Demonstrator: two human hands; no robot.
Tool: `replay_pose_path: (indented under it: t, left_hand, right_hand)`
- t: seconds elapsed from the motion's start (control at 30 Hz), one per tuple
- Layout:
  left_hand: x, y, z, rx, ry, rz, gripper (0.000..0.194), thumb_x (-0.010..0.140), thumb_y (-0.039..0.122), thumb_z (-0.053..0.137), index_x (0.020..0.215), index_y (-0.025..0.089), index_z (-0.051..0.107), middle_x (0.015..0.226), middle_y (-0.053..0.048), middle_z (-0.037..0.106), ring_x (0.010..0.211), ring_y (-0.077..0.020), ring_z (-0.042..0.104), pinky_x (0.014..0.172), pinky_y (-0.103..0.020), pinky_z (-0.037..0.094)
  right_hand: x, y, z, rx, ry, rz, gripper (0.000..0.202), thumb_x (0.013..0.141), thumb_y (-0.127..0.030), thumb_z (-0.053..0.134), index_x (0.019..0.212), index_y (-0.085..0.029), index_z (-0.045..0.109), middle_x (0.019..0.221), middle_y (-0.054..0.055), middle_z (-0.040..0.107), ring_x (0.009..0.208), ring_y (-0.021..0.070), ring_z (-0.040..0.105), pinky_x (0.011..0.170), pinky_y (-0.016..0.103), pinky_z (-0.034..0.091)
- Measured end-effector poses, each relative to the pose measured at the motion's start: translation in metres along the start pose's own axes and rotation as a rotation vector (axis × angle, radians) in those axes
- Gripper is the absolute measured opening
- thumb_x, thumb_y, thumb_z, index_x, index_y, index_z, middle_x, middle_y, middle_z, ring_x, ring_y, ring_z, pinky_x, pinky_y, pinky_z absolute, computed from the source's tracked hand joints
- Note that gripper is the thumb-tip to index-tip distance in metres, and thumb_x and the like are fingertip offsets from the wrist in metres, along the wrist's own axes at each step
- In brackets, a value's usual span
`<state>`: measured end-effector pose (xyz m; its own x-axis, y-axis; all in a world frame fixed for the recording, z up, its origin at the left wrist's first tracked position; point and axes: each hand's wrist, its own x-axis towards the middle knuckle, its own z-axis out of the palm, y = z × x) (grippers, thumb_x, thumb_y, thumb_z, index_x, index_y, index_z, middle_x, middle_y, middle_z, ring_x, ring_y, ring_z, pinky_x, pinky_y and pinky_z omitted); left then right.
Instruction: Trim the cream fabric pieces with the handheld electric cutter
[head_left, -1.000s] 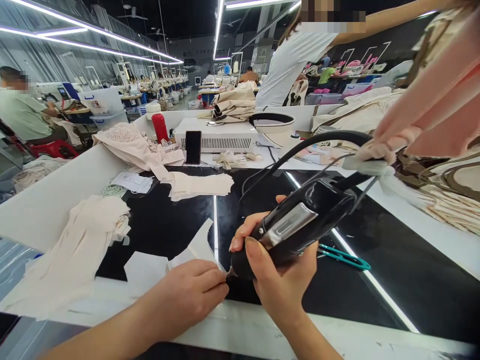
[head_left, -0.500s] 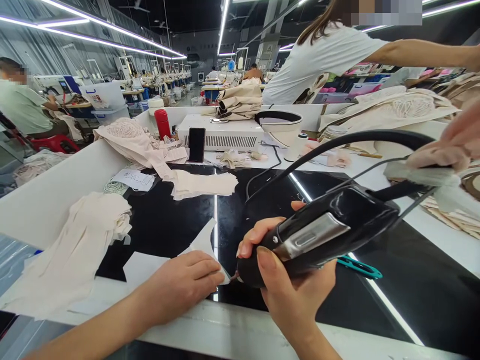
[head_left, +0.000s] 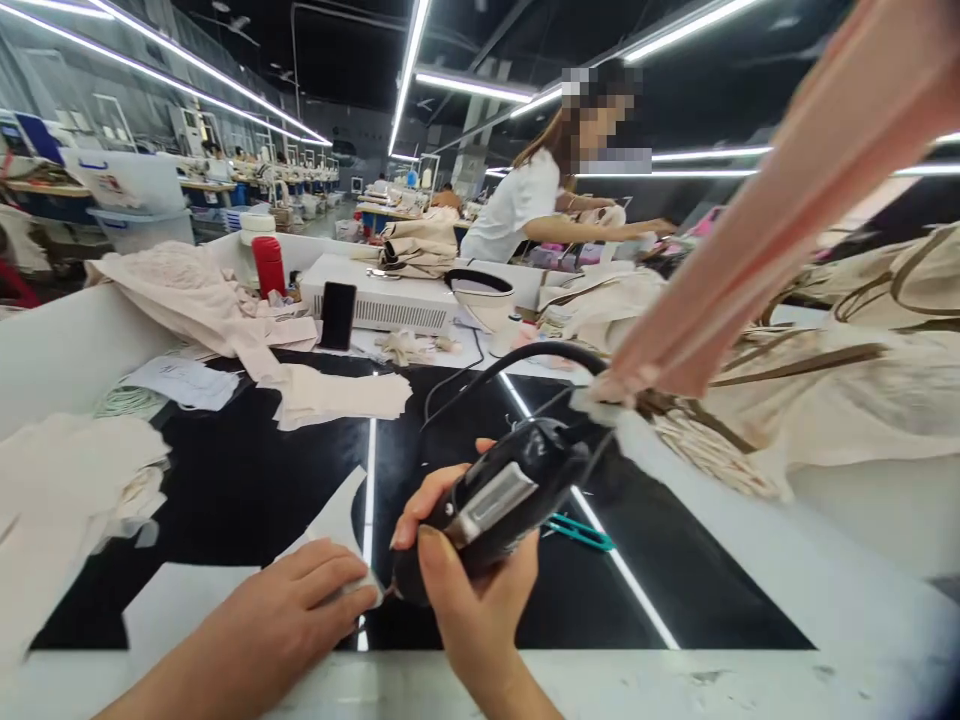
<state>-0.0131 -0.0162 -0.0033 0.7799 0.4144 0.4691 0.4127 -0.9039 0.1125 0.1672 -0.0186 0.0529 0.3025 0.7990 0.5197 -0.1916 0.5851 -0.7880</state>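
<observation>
My right hand (head_left: 480, 585) is wrapped around a black corded hand tool (head_left: 495, 500) with a metal plate on its side. Its thin tip points down-left and meets, or nearly meets, the edge of a white curved piece (head_left: 337, 515). With fingers together and bent, my left hand (head_left: 307, 600) holds that piece down on the black work surface (head_left: 247, 490); its lower part is hidden under the hand. Another white sheet (head_left: 180, 600) lies beside my left wrist. A pink fabric strip (head_left: 750, 240) runs from the tool's top end up to the right.
Stacked beige fabric pieces (head_left: 337, 395) and a teal tool (head_left: 577, 532) lie on the black surface. Behind stand a phone (head_left: 338, 315), a red bottle (head_left: 268, 266) and a white vented box (head_left: 382, 310). Beige cloth (head_left: 847, 390) lies at right. A co-worker (head_left: 506, 215) reaches sideways beyond the partition.
The view has swung right and tilted up slightly. The co-worker appears smaller and further back. The hand previously at the tool's top end is gone, and the pink strip shows there.
</observation>
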Motion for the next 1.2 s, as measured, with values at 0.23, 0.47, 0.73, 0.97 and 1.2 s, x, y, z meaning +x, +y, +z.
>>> replay_pose_path:
  t: [0.23,0.47,0.73,0.97,1.2]
  left_hand:
    - [-0.005,-0.007,0.010,0.034,0.060,0.066,0.037,0.109,0.009,0.031,0.123,0.015,0.065,0.113,-0.010,0.071,0.106,-0.0205,0.069,0.095,-0.030,0.061]
    - [-0.006,0.000,0.008,-0.041,0.017,-0.038,0.030,0.108,0.009,0.040,0.125,0.017,0.063,0.117,-0.011,0.068,0.106,-0.0230,0.067,0.093,-0.035,0.061]
    - [0.001,0.001,-0.001,-0.043,0.025,-0.097,0.025,0.109,0.016,0.045,0.121,0.019,0.066,0.113,-0.010,0.068,0.106,-0.0212,0.068,0.107,-0.041,0.057]
    - [-0.004,0.001,0.003,-0.048,-0.019,-0.127,0.025,0.107,0.018,0.051,0.128,0.023,0.064,0.120,-0.011,0.067,0.109,-0.0241,0.070,0.107,-0.054,0.056]
    - [-0.003,0.002,0.002,-0.052,-0.013,-0.136,0.026,0.108,0.020,0.049,0.128,0.023,0.064,0.119,-0.011,0.067,0.110,-0.0232,0.069,0.108,-0.054,0.055]
  right_hand:
    - [0.002,0.000,0.004,-0.011,-0.039,-0.019,0.041,0.086,-0.016,0.072,0.118,-0.028,0.049,0.084,-0.004,0.065,0.056,0.0102,0.064,0.053,0.024,0.059]
    - [0.016,-0.002,0.010,0.060,0.014,-0.054,0.041,0.084,-0.010,0.072,0.114,-0.030,0.052,0.081,-0.007,0.069,0.055,0.0090,0.064,0.052,0.022,0.057]
    - [0.022,0.007,0.006,0.067,0.004,-0.033,0.043,0.087,-0.018,0.077,0.123,-0.029,0.055,0.082,-0.006,0.070,0.056,0.0120,0.067,0.053,0.027,0.058]
    - [0.021,0.008,0.009,0.058,-0.019,-0.026,0.041,0.088,-0.024,0.079,0.122,-0.027,0.056,0.082,-0.005,0.068,0.056,0.0123,0.066,0.051,0.028,0.058]
    - [0.020,0.010,0.010,0.055,-0.030,-0.035,0.041,0.088,-0.022,0.078,0.122,-0.028,0.055,0.083,-0.005,0.069,0.056,0.0122,0.066,0.052,0.027,0.058]
